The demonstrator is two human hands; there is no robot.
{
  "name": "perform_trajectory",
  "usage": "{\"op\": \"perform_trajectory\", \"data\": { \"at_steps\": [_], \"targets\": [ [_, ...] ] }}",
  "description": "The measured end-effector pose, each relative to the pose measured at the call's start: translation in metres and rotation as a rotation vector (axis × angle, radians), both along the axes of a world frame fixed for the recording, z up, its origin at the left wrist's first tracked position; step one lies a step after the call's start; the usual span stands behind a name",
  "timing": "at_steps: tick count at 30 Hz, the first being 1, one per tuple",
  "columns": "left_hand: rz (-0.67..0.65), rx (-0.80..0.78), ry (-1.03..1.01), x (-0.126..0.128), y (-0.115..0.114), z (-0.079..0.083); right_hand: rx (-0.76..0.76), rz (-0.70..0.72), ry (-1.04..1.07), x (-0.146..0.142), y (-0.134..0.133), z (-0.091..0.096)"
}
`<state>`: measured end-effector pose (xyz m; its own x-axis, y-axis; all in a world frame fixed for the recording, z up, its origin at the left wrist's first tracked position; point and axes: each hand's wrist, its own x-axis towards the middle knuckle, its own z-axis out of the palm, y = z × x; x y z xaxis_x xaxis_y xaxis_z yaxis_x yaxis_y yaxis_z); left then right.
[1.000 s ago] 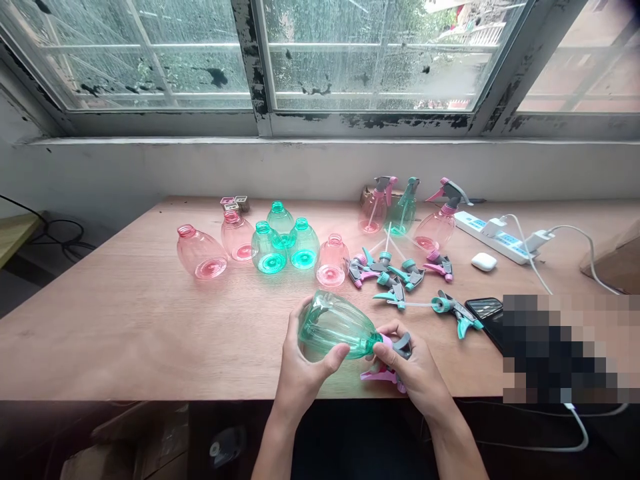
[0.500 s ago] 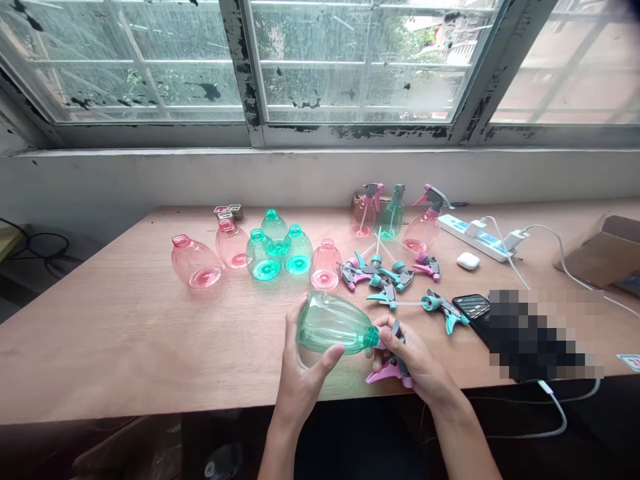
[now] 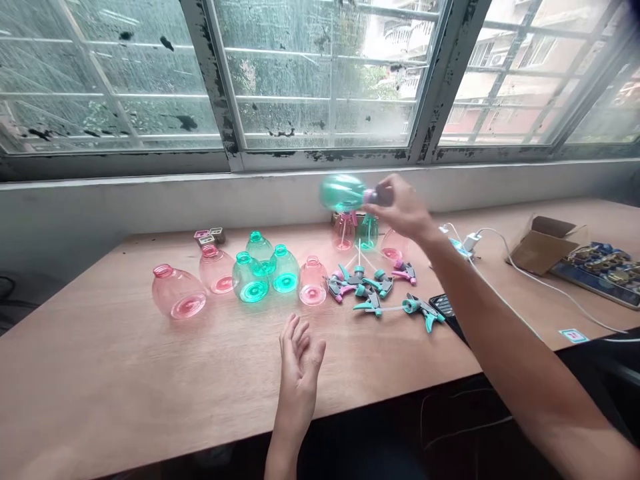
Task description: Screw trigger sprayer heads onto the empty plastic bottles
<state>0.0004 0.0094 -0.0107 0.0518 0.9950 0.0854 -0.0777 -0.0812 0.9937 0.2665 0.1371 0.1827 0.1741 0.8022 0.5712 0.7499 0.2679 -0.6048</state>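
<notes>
A green spray bottle (image 3: 343, 193), blurred by motion, lies sideways in the air with its base to the left. My right hand (image 3: 403, 205) grips it by the pink-collared spray head, which the fingers mostly hide. Below and behind it stand a pink spray bottle (image 3: 343, 235) and a green spray bottle (image 3: 369, 233); a second pink one (image 3: 394, 245) is partly covered by my arm. My left hand (image 3: 299, 363) is over the front of the table, fingers apart and holding nothing. Loose spray heads (image 3: 370, 300) in grey, teal and pink lie beyond it.
Headless pink bottles (image 3: 179, 293) and green bottles (image 3: 251, 280) stand on the wooden table (image 3: 225, 373) at left and centre. Small boxes (image 3: 210, 236) sit behind them. On the right are a phone (image 3: 443, 305), white cables, a charger (image 3: 471, 241) and an open cardboard box (image 3: 543, 243).
My right hand has lifted the green spray bottle up and away toward the wall. My left hand has let go of it and stayed low. The view has turned rightward.
</notes>
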Motion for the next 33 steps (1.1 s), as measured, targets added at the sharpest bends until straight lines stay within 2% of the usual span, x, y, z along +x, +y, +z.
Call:
{"op": "perform_trajectory", "data": {
  "at_steps": [4, 8, 14, 19, 22, 25, 28, 31, 33],
  "targets": [
    [-0.003, -0.005, 0.003, 0.0, 0.0, -0.004, -0.111, -0.036, -0.179, -0.029, 0.073, -0.01],
    [-0.015, -0.005, 0.019, -0.002, -0.002, -0.005, -0.238, -0.112, -0.306, -0.051, 0.119, -0.031],
    [-0.004, -0.027, 0.025, 0.0, -0.001, -0.005, -0.325, -0.168, -0.405, -0.072, 0.146, -0.049],
    [-0.006, -0.047, 0.022, 0.0, 0.002, -0.004, -0.292, -0.137, -0.424, -0.084, 0.146, -0.043],
    [-0.03, -0.054, 0.048, -0.002, 0.002, -0.004, -0.221, -0.116, -0.416, -0.086, 0.12, -0.04],
    [-0.033, -0.061, 0.048, -0.003, 0.002, -0.002, -0.106, -0.129, -0.394, -0.08, 0.06, -0.057],
    [-0.007, -0.081, 0.029, -0.001, 0.001, 0.001, 0.067, -0.182, -0.292, -0.058, -0.024, -0.105],
    [0.038, -0.084, 0.016, 0.003, 0.001, 0.003, 0.004, -0.417, -0.29, -0.019, -0.103, -0.165],
    [0.045, -0.079, 0.017, 0.004, 0.001, 0.005, -0.033, -0.61, -0.339, 0.011, -0.141, -0.197]
  ]
}}
